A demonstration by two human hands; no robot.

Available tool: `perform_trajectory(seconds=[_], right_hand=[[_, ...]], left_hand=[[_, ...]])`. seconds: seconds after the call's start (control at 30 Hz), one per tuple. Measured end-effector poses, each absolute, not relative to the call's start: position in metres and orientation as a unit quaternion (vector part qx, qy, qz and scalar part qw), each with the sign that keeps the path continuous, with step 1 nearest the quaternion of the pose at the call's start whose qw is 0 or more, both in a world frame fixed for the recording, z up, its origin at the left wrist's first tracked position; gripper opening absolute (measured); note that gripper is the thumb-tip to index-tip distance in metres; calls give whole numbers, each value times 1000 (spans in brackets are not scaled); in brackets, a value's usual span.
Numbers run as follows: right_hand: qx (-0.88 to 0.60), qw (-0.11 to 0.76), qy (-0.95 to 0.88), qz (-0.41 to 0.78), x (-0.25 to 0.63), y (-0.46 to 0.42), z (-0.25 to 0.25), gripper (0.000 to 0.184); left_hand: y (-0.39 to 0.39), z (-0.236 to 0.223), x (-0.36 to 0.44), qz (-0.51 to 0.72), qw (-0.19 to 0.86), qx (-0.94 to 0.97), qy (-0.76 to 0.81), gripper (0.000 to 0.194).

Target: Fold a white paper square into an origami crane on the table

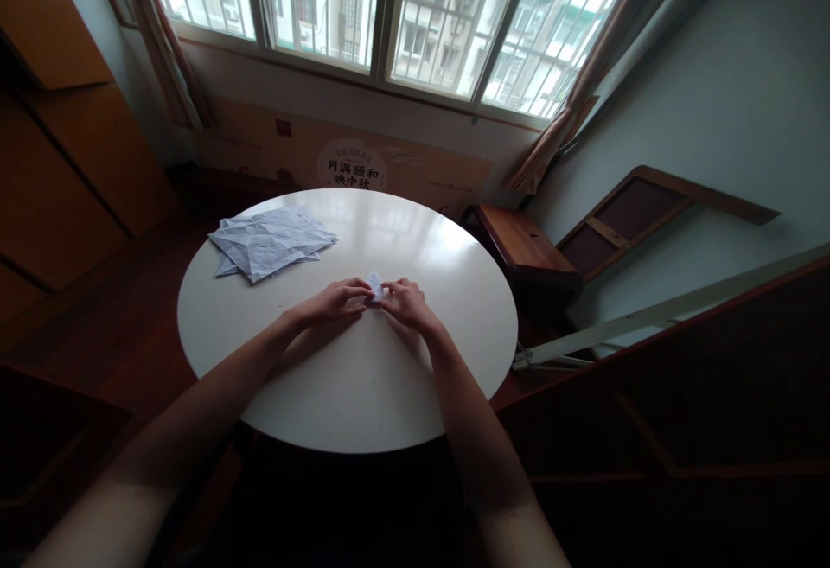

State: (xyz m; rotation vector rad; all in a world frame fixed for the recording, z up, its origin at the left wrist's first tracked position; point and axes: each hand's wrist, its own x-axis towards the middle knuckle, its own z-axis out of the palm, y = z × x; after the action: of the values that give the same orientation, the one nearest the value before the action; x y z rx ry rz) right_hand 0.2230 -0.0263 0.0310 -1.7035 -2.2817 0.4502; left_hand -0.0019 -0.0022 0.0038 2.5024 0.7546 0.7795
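Note:
A small folded piece of white paper point(374, 283) is held over the middle of the round white table point(363, 395). From the left, my left hand point(341, 298) pinches its lower edge between closed fingers. My right hand point(405, 302) grips the paper's right side, its fingers curled. The paper's upper part comes to a point between the two hands, while its lower part is partly hidden by fingertips. Farther back on the left of the table lies a loose stack of creased white paper sheets point(272, 239).
Behind the table, a printed cardboard panel point(259, 140) stands beneath the barred window point(324, 6). To the right are a wooden stool-like piece point(525, 239) and a folded wooden frame point(632, 213) against the wall. Wooden cabinets point(71, 153) stand at the left.

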Motion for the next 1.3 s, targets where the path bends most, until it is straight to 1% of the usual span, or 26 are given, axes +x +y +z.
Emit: perform_trajectory(seconds=[0.13, 0.27, 0.47, 0.6, 0.9, 1.3], right_hand=[[-588, 133, -783, 151, 222, -26, 31, 52], [-590, 133, -782, 150, 222, -26, 30, 50], [-579, 137, -790, 149, 223, -26, 28, 38], [-560, 149, -800, 156, 224, -26, 25, 28], [-553, 145, -804, 166, 223, -29, 30, 32], [-555, 140, -802, 169, 223, -29, 30, 35]], left_hand=[[-2, 4, -2, 286, 209, 895, 271, 31], [-2, 3, -2, 269, 201, 899, 283, 32], [-7, 8, -3, 226, 116, 893, 372, 30], [-9, 14, -5, 215, 98, 882, 407, 38], [-13, 20, -5, 247, 106, 870, 414, 24], [-10, 20, -8, 208, 131, 881, 404, 34]])
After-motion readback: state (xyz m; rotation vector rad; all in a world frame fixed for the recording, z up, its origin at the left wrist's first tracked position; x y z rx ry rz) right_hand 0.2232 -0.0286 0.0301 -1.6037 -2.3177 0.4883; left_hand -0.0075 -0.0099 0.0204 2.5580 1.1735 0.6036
